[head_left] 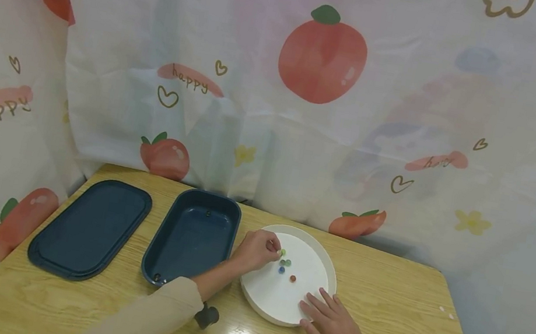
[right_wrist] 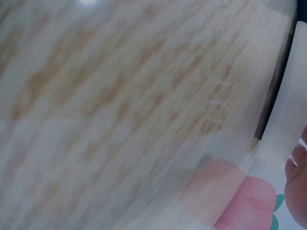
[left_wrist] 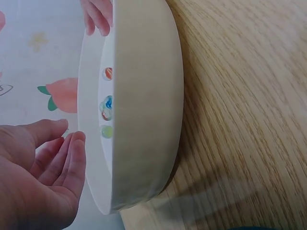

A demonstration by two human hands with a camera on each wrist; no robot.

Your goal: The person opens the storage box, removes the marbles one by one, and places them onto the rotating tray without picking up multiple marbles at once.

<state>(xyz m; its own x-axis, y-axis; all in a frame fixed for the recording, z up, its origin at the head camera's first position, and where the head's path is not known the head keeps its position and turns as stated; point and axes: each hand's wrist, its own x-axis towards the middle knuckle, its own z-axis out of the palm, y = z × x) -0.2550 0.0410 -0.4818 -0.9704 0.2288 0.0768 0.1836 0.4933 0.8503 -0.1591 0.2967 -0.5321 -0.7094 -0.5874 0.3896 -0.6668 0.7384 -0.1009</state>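
Several glass marbles (head_left: 293,279) lie in a round white tray (head_left: 256,301), among them a yellow-green marble (left_wrist: 106,132), a blue marble (head_left: 281,270) and greenish ones. Over the tray's left part, my left hand (head_left: 259,251) has its fingertips right beside the yellow-green marble. In the left wrist view a gap shows between its thumb and bent fingers, with nothing gripped there. My right hand (head_left: 338,332) rests at the tray's near right rim, fingers spread over the edge. Only a sliver of that hand shows in the right wrist view.
Left of the tray is a deep navy box (head_left: 192,237) with a few small dark marbles in its corners. Further left lies a matching navy lid (head_left: 89,229). A wood-grain table (head_left: 395,295) bears everything, with a printed curtain (head_left: 232,125) behind it.
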